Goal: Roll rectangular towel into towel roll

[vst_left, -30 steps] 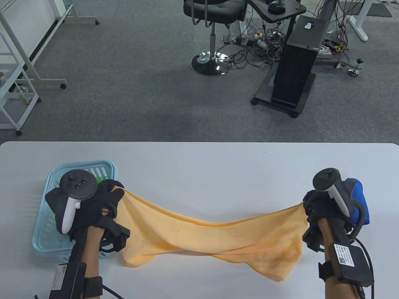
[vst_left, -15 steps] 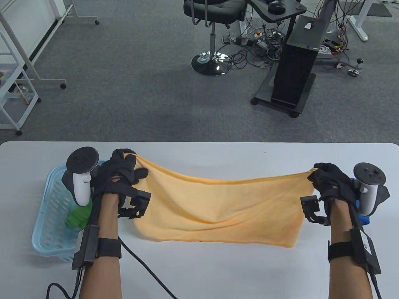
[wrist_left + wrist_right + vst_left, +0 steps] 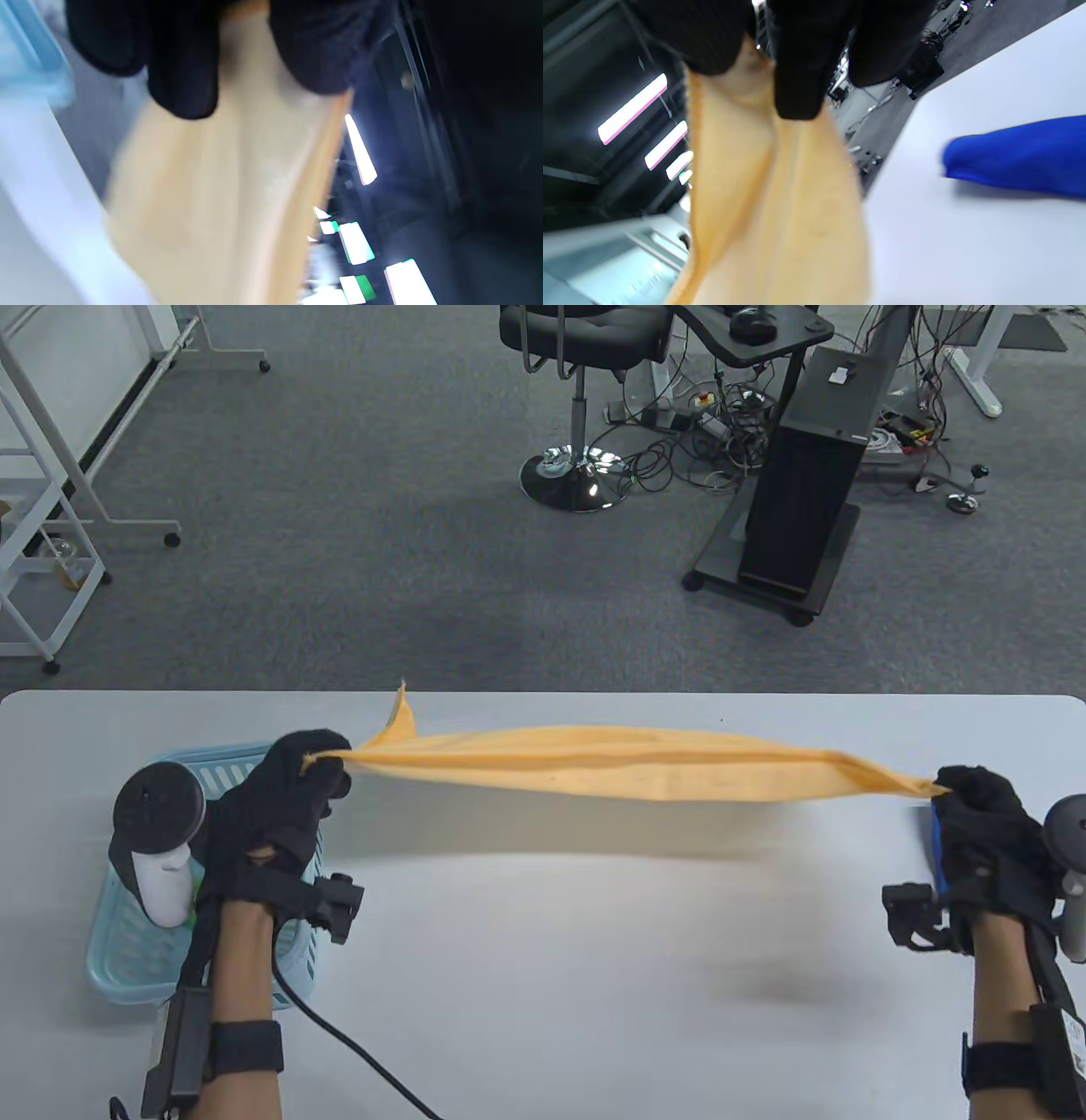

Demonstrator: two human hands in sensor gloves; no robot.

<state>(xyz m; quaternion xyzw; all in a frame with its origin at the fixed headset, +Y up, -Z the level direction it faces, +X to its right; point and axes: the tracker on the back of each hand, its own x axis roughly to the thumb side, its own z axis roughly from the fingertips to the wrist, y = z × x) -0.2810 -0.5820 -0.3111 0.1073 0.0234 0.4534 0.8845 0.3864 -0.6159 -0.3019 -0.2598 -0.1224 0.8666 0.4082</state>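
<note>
Table view: towel (image 3: pixel 628 768) now stretched taut, airborne.

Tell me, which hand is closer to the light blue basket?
Left. The left hand hovers right above the basket, pinching one end of the orange towel. The right hand holds the other end, far across the table.

Readable text: none could be made out in any view.
Label on right forearm unit (image 3: pixel 1074 1042): a white sticker showed at the frame edge, below the gloved fingers, its print too small to read.
</note>
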